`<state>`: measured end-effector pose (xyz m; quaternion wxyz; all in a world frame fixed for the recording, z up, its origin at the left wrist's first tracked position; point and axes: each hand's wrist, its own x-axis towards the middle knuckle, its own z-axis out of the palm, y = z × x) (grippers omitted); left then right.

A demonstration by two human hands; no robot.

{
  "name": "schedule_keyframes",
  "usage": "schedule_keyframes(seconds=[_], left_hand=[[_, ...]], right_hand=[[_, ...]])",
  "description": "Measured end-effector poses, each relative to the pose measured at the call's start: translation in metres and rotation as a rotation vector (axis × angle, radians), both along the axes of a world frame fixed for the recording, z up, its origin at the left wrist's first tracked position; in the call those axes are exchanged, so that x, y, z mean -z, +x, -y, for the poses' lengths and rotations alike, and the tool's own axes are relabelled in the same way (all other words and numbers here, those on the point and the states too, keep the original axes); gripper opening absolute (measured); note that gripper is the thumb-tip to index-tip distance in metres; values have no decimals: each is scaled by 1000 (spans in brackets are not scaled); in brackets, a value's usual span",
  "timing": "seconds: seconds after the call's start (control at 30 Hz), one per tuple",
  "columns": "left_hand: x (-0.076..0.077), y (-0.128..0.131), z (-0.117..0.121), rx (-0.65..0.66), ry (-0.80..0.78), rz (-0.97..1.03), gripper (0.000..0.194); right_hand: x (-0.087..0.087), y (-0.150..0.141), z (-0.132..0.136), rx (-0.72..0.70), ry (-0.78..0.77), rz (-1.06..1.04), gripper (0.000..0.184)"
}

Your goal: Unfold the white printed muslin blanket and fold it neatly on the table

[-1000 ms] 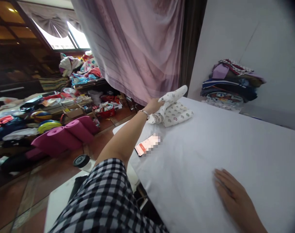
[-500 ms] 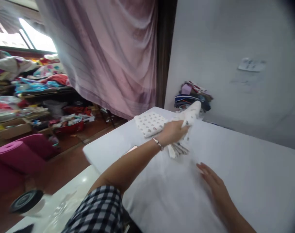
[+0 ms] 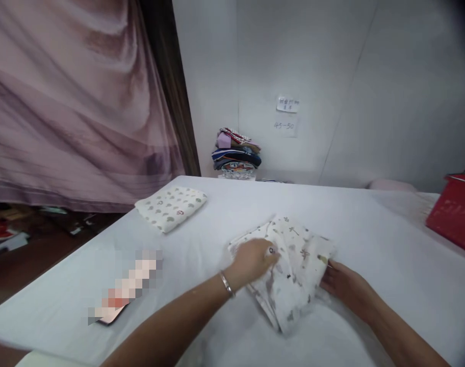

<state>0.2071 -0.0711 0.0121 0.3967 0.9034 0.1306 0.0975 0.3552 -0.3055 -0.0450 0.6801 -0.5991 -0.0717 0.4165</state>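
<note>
A white cloth printed with small plants and other motifs [image 3: 299,255] lies loosely folded and tilted over the white table, partly blurred. My left hand [image 3: 255,260], with a silver bracelet at the wrist, is closed on the bunched upper left part of this cloth. At its right edge, my right hand [image 3: 345,285] has the cloth between thumb and fingers, with the fingertips partly hidden behind it. A second folded cloth [image 3: 171,208], white with small mushroom-like prints, lies flat near the far left corner of the table.
The white table [image 3: 389,229] reaches to the wall. A phone-like object [image 3: 113,312], mostly pixelated, lies at the left. A stack of folded clothes [image 3: 236,153] stands behind the far edge. A red box [image 3: 454,214] is at the right. A pink curtain [image 3: 83,102] hangs at the left.
The view has swung right. My left hand has brought the printed cloth nearer from the far part of the table. My right hand has gone from apart to the cloth's right edge.
</note>
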Motion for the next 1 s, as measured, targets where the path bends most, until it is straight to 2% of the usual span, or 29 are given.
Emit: schedule_keyframes(seconds=[0.07,0.1,0.13,0.2,0.27,0.37,0.43,0.47,0.53,0.6,0.67,0.73,0.77,0.83,0.93,1.0], left_hand=[[-1,11,-25,-113,307,-15,37],[1,17,-35,-143,403,-60,37],[5,22,-44,-166,437,-112,38],[13,31,-54,-194,358,-220,40],[17,37,-58,-205,229,-282,43],[8,40,-55,-189,4,-306,41],[-7,38,-46,-192,-97,-237,36],[-15,36,-38,-199,-88,-170,35],[-29,26,-14,-186,103,-5,35],[-37,14,17,-84,356,111,33],[-37,0,48,70,537,139,32],[-33,-10,70,204,590,99,30],[-31,-13,75,249,564,67,30],[-32,-15,75,264,416,0,32],[-41,-9,56,142,164,-71,41],[-46,-2,39,48,103,-85,51]], right_hand=[[-4,0,23,107,1,-81,41],[-6,-1,32,158,-10,-74,44],[-9,-3,39,207,-28,-40,48],[-13,-6,48,275,-76,90,53],[-18,-11,48,276,-106,228,54],[-27,-17,35,187,-80,343,54],[-34,-19,21,127,-55,357,59],[-37,-19,12,105,-48,345,64],[-42,-18,-4,78,-36,284,76],[-46,-16,-19,57,14,189,84],[-49,-16,-32,29,128,107,79],[-50,-18,-41,4,255,73,67],[-49,-19,-45,5,299,79,62],[-46,-22,-48,39,343,101,55],[-41,-25,-46,110,342,112,49],[-41,-26,-42,127,314,99,46]])
